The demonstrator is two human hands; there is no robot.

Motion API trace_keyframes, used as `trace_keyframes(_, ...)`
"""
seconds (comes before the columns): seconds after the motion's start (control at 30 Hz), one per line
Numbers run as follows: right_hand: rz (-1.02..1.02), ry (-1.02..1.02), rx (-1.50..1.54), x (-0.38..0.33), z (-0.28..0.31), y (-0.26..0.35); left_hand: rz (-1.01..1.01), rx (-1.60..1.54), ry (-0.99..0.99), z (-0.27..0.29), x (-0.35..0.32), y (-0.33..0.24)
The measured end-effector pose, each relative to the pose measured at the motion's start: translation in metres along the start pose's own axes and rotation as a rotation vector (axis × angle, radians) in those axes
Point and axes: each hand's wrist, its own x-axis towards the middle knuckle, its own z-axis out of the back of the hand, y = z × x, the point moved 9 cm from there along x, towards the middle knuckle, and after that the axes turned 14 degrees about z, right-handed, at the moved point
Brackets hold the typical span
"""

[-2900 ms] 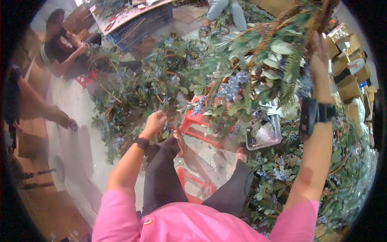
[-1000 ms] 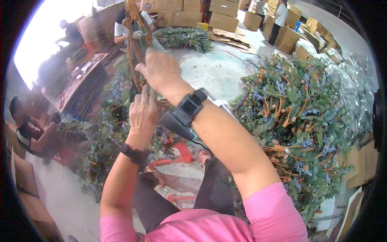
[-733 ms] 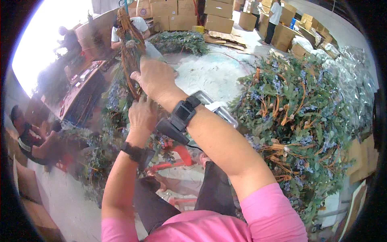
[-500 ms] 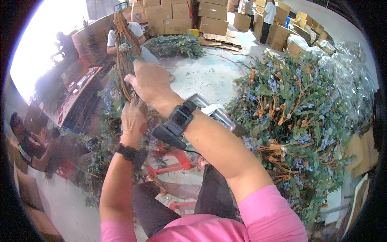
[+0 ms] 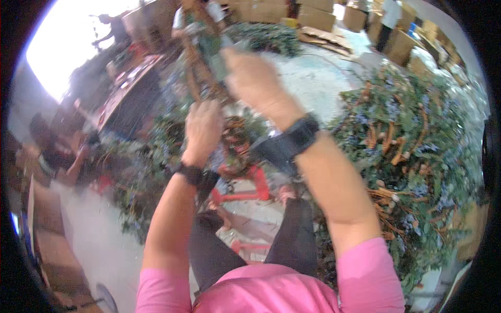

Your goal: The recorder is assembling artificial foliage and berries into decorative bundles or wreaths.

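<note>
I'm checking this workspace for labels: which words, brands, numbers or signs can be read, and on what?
None can be read.
Cardboard boxes: too blurred and small to tell.
Branch bundle: blurred; no readable tag.
Black wristband: no readable marking.
Pink shirt: no readable text.

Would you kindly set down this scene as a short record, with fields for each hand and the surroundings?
Left hand: at the lower part of the upright brown stems; grip too blurred to tell
Right hand: higher, to the right of the left hand; contact with the stems unclear
Right side: large heap of greenery with blue clusters
Lower middle: red stool
Background: stacked cardboard boxes
</note>
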Motion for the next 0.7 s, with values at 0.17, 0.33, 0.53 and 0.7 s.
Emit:
trace_keyframes(0.17, 0.054, -0.055, -0.131, -0.006, 0.006, -0.007, 0.043, 0.0, 0.04, 0.002, -0.002, 0.006)
trace_keyframes(0.33, 0.046, -0.199, -0.047, -0.013, -0.022, -0.007, 0.036, -0.023, 0.024, 0.002, -0.004, 0.005)
trace_keyframes(0.53, 0.172, -0.422, 0.036, -0.026, -0.019, -0.004, -0.055, -0.019, -0.022, -0.009, -0.002, 0.005)
trace_keyframes(0.7, -0.013, -0.051, 0.772, -0.041, 0.0, -0.034, -0.001, 0.139, 0.009, -0.009, -0.002, 0.015)
